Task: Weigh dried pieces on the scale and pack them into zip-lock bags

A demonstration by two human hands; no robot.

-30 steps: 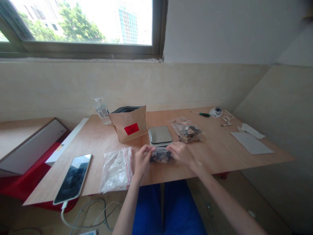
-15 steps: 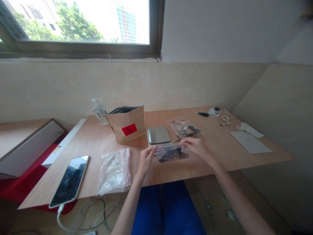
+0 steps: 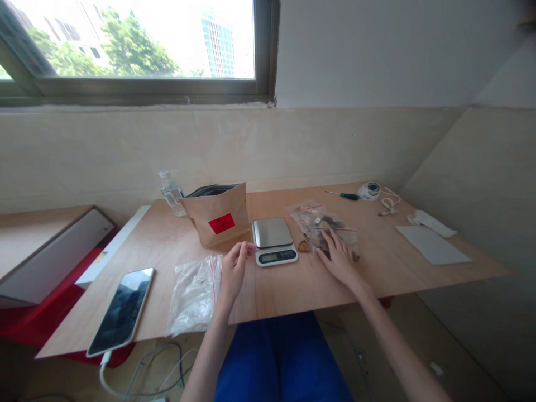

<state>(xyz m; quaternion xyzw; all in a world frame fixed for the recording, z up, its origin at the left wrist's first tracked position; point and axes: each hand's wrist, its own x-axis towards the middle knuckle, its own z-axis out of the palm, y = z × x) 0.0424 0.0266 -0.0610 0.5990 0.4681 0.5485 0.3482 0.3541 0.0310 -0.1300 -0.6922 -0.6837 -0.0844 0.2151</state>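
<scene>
Resting flat on a filled clear bag (image 3: 330, 229), the right hand (image 3: 340, 258) has its fingers spread and pressed on the plastic, closed around nothing. That bag lies on a small pile of similar bags with red seal strips, on the wooden surface (image 3: 377, 262) just right of a small digital scale (image 3: 274, 240). A small brown piece (image 3: 304, 246) lies loose on the surface between the scale and the bags, apart from both hands.

The left hand (image 3: 233, 269) hovers just left of the scale's front corner, fingers loosely curled with the tips near one another; it holds nothing, and whether it touches the scale cannot be told. Just beside it, to the left, lies a crumpled pile of clear bags (image 3: 193, 293) with a red strip.

Behind the scale stands an open brown paper pouch (image 3: 218, 219) with a red label, and a water bottle (image 3: 171, 192) stands just beyond it near the wall. A phone (image 3: 122, 310) lies face up near the left front edge, with a cable running off below. At the far right are a green-handled screwdriver (image 3: 344, 195), a small round white device (image 3: 369, 190) and a sheet of paper (image 3: 433, 244).
</scene>
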